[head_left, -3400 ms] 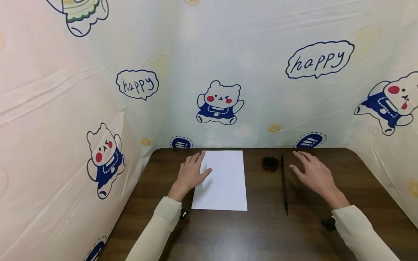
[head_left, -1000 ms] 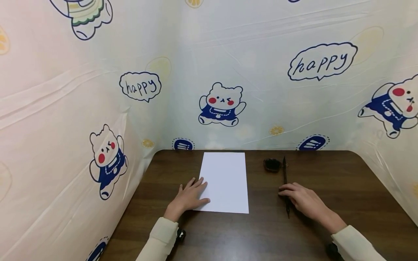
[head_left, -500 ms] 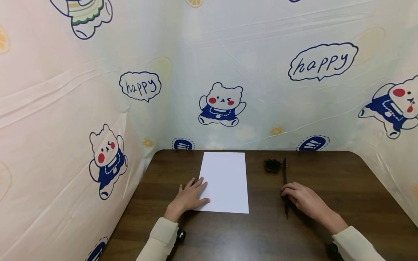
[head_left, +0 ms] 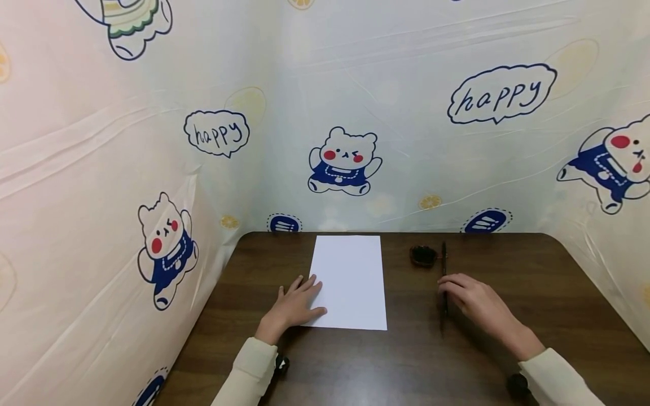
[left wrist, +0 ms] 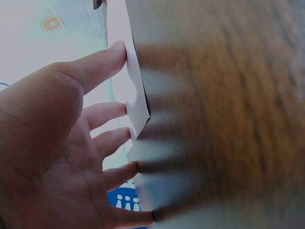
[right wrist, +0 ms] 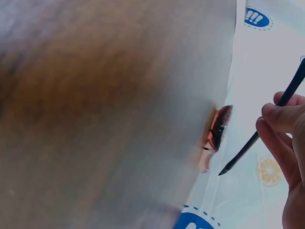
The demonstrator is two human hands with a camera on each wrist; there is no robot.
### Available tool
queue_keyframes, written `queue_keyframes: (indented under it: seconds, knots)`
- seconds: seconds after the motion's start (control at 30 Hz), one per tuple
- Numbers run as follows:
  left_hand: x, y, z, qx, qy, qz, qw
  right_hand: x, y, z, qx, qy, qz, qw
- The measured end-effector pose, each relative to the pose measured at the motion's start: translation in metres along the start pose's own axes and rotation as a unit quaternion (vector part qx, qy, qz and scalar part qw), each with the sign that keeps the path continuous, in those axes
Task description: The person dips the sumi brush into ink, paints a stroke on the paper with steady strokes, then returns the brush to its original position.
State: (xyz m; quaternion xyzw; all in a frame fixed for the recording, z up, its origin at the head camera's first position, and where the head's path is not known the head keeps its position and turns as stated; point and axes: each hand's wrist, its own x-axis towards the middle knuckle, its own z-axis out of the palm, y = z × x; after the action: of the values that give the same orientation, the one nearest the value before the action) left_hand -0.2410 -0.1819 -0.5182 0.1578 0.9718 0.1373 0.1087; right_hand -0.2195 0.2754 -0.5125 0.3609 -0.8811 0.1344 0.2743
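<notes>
A sheet of white paper (head_left: 350, 282) lies on the brown wooden table (head_left: 355, 366). My left hand (head_left: 294, 307) rests at its lower left edge with spread fingers, thumb and two fingertips on the paper; in the left wrist view the other fingertips touch the table beside the paper (left wrist: 136, 90). My right hand (head_left: 477, 301) pinches a slim dark writing brush (head_left: 444, 256) by its middle. In the right wrist view the brush (right wrist: 245, 149) slants clear of the table, pointed tip toward the far side. Just left of its tip sits a small dark ink dish (head_left: 424, 255).
A pale curtain (head_left: 406, 113) printed with bears and "happy" bubbles hangs behind the table and along both sides. Dark wrist cameras are strapped under both cream sleeves (head_left: 249, 366). Bare wood lies between the paper and my right hand.
My left hand has drawn back from the paper's upper left to its lower left edge. My right hand has come in from the right, taken hold of the brush and lifted it slightly.
</notes>
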Motion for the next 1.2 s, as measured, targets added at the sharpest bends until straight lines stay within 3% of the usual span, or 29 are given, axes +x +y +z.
queue_keyframes:
  seconds: [0.3, 0.53, 0.87, 1.2]
  knots:
    - [0.000, -0.003, 0.004, -0.008, 0.007, 0.003, 0.9999, 0.013, 0.000, -0.018, -0.009, 0.035, -0.007, 0.9993]
    - [-0.001, -0.003, 0.004, -0.006, 0.009, 0.004, 0.9999, 0.030, -0.002, -0.034, -0.020, 0.118, -0.019, 0.9926]
    - [-0.001, -0.003, 0.004, -0.009, 0.009, 0.004, 0.9999, 0.050, -0.001, -0.054, -0.009, 0.168, -0.003, 0.9858]
    - [0.001, -0.002, 0.003, 0.000, 0.002, -0.001, 1.0000, 0.062, -0.003, -0.062, 0.023, 0.211, 0.051, 0.9758]
